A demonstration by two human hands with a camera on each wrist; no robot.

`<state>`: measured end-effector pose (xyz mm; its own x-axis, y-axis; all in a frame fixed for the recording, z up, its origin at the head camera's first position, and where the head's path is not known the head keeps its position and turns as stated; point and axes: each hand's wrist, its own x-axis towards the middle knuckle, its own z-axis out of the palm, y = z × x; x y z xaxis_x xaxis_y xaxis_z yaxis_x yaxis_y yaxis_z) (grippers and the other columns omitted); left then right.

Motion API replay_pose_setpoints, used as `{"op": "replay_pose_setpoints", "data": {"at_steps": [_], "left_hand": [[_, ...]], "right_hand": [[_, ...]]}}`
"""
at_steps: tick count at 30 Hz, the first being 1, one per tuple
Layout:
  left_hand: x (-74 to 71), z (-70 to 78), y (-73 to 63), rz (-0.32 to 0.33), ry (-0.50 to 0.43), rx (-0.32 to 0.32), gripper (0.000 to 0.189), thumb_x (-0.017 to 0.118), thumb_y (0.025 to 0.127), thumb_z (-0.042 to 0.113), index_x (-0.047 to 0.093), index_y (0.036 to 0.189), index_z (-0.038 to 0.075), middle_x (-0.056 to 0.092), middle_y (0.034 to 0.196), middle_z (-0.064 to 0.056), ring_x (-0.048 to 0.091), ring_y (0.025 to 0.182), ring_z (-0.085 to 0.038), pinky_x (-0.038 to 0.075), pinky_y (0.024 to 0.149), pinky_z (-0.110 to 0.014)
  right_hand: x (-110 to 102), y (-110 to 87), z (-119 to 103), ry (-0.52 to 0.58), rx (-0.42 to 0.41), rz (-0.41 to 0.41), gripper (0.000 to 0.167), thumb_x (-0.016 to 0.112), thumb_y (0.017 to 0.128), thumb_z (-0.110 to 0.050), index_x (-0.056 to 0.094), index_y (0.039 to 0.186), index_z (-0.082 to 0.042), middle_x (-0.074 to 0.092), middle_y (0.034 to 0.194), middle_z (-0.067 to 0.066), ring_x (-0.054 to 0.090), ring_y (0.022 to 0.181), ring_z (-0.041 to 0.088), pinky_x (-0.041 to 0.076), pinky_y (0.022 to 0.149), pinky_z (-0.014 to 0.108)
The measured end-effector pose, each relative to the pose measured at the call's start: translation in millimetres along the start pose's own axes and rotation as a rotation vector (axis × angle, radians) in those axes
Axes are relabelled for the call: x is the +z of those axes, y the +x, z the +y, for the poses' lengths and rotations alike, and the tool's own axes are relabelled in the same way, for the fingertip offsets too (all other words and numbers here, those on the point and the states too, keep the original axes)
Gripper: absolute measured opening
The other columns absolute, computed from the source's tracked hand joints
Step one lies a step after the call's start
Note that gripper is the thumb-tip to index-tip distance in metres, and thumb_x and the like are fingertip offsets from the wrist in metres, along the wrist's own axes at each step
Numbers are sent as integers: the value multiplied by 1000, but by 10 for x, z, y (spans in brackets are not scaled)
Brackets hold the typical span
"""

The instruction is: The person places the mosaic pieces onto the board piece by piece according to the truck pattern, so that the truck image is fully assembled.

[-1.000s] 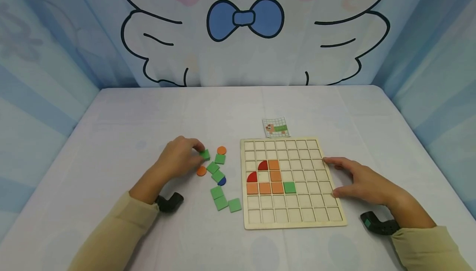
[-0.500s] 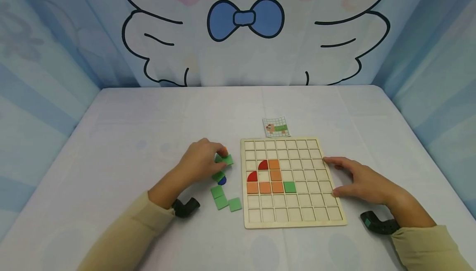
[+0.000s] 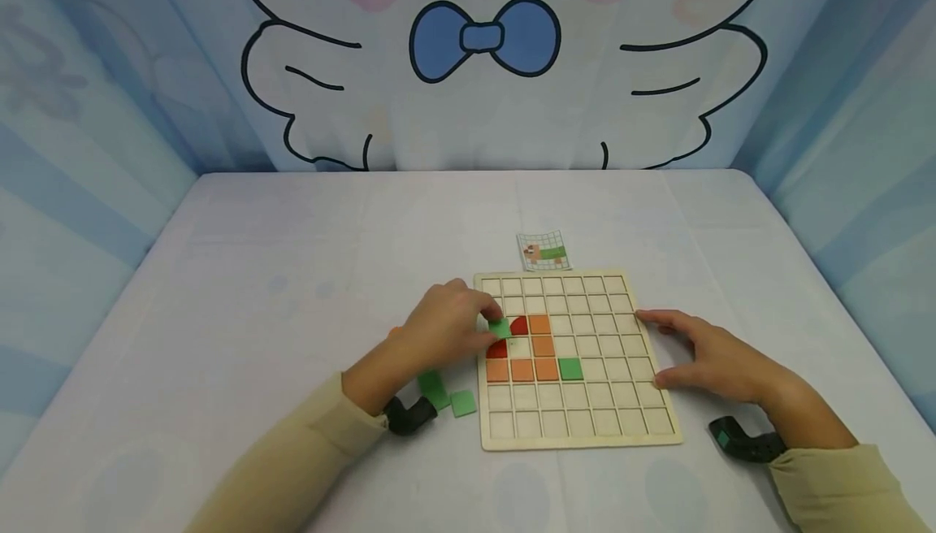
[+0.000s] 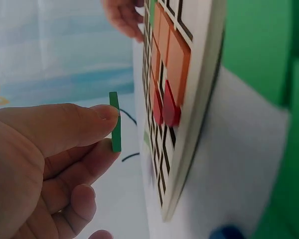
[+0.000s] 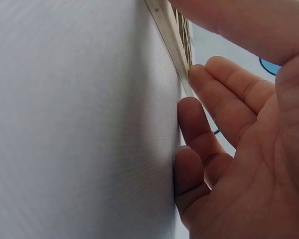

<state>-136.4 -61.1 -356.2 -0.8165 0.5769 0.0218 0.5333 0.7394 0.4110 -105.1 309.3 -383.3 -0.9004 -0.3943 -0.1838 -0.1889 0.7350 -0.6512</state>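
Note:
My left hand (image 3: 446, 322) pinches a thin green square tile (image 3: 500, 328) between thumb and fingertips, over the left part of a pale wooden grid board (image 3: 585, 423). In the left wrist view this green tile (image 4: 116, 132) is seen edge-on, apart from the board. Two red rounded tiles (image 3: 518, 326), several orange square tiles (image 3: 546, 369) and one green square tile (image 3: 571, 368) lie in the board's cells. At the board's right edge rests my right hand (image 3: 720, 358), thumb and fingertips touching the rim (image 5: 172, 45), fingers loosely extended.
Left of the board lie loose green tiles (image 3: 462, 403), partly hidden under my left arm. An orange piece (image 3: 395, 330) peeks out behind that wrist; a blurred blue piece (image 4: 227, 232) shows in the left wrist view. A small picture card (image 3: 543, 251) lies beyond the board.
My left hand has moved right from the loose tiles to above the board's left side, carrying the green tile. The right hand has stayed at the board's edge.

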Motion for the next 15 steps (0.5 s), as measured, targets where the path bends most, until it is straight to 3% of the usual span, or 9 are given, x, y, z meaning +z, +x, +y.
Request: {"op": "replay_pose_setpoints", "data": {"at_steps": [7, 11, 15], "left_hand": [[88, 179, 114, -33, 12, 58, 20, 76, 87, 22, 77, 107, 16, 71, 94, 9, 55, 86, -13, 43, 72, -27], [147, 274, 182, -55, 25, 82, 20, 75, 89, 28, 77, 106, 17, 71, 93, 10, 53, 83, -11, 43, 73, -28], [210, 357, 230, -47, 32, 121, 19, 75, 89, 29, 77, 105, 19, 72, 92, 12, 55, 83, -10, 44, 75, -28]], "right_hand": [[4, 5, 2, 0, 1, -9, 86, 85, 80, -28, 41, 150, -5, 41, 149, 23, 40, 132, 43, 33, 100, 56], [2, 11, -7, 10, 2, -11, 87, 86, 79, -28, 41, 150, -4, 40, 149, 24, 39, 133, 44, 32, 101, 60], [1, 7, 1, 5, -5, -9, 87, 85, 80, -28, 41, 150, -5, 40, 149, 24, 39, 133, 43, 33, 101, 56]]}}
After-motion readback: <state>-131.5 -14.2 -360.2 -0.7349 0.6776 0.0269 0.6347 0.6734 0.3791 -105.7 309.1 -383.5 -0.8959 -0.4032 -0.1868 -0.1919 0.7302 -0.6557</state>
